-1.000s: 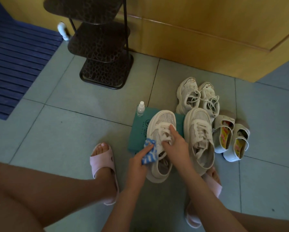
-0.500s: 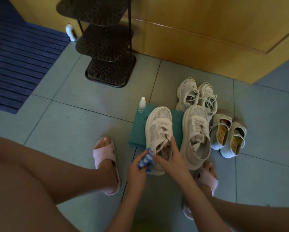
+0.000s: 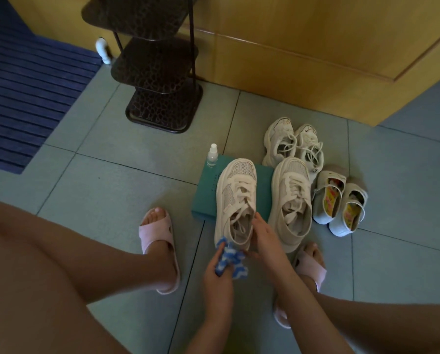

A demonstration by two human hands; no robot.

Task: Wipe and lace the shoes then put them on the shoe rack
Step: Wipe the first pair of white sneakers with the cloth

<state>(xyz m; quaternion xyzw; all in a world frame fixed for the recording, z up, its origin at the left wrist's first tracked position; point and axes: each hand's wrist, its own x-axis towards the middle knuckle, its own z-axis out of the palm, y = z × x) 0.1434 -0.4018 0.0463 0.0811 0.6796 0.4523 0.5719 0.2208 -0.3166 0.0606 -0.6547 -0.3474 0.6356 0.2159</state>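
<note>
Grey-green floor tiles [image 3: 111, 200] filled the view from my head camera, looking down past my bare knees. My left grip [image 3: 217, 279] was closed around a crumpled blue-and-white cloth [image 3: 230, 260], held just beside the heel of a cream lace-up shoe [image 3: 235, 200]. My right grip [image 3: 266, 238] held that shoe at its heel end, fingers curled on the collar. The shoe pointed away from me, its toe lying over a flat teal box [image 3: 207, 192] on the floor, laces loose across the tongue. Its matching shoe [image 3: 290, 203] stood just to the right, touching the box edge.

A small clear spray bottle [image 3: 212, 155] stood upright at the box's far left corner. Behind the 2 cream shoes sat a pair of white trainers [image 3: 293, 144] with untied laces, and to the right a pair of small white sandals [image 3: 338, 200] with bright insoles. I wore 2 pink slippers [image 3: 157, 241].

A dark shoe rack [image 3: 157, 72] stood further off to the left, against a yellow wooden door [image 3: 315, 47], well apart from every shoe. A blue striped mat [image 3: 22, 98] lay at far left.
</note>
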